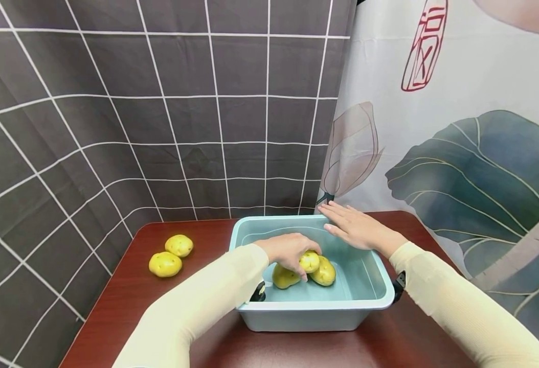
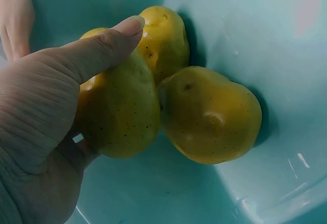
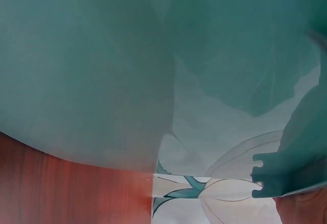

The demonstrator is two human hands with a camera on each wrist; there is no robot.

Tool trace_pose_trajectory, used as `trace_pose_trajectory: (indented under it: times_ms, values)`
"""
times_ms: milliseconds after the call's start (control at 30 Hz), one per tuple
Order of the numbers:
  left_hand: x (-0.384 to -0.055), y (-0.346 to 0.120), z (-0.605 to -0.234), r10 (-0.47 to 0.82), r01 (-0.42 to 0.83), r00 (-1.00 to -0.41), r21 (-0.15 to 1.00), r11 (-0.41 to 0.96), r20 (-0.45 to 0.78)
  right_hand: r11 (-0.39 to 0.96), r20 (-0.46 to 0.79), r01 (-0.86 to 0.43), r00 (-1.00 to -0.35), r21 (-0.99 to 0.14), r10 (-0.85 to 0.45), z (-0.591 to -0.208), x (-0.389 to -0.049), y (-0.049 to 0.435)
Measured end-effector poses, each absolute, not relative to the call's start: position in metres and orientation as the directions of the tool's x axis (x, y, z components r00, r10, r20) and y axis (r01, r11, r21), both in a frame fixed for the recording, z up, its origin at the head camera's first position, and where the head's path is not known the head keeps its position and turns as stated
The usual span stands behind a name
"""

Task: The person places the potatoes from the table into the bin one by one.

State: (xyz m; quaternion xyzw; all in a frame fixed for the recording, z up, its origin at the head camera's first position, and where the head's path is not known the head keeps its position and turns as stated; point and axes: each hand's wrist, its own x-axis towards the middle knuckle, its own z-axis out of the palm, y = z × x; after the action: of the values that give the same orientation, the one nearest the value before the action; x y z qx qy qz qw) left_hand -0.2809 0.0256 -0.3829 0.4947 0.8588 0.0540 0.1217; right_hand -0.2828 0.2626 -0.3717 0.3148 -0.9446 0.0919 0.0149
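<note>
Potato (image 1: 310, 262) is sitting between left hand's (image 1: 289, 250) pinching thumb and fingers; straight-fingered right hand (image 1: 358, 227) is stretching over tub's (image 1: 306, 306) far-right corner.

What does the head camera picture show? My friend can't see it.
A person's left hand grips a yellow potato inside a pale blue tub, close to two more potatoes. The right hand is held flat near the tub's far right corner, and two other potatoes lie on the reddish-brown table to the left.
</note>
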Motion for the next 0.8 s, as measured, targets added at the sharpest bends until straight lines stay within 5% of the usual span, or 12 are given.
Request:
trace_pose_trajectory:
  times_ms: [800]
  values:
    - [-0.2862,0.0235,-0.3819,0.857,0.821,-0.491,0.247,0.515,-0.157,0.791,0.068,-0.594,-0.804,-0.146,-0.591,-0.3727,-0.284,0.2637]
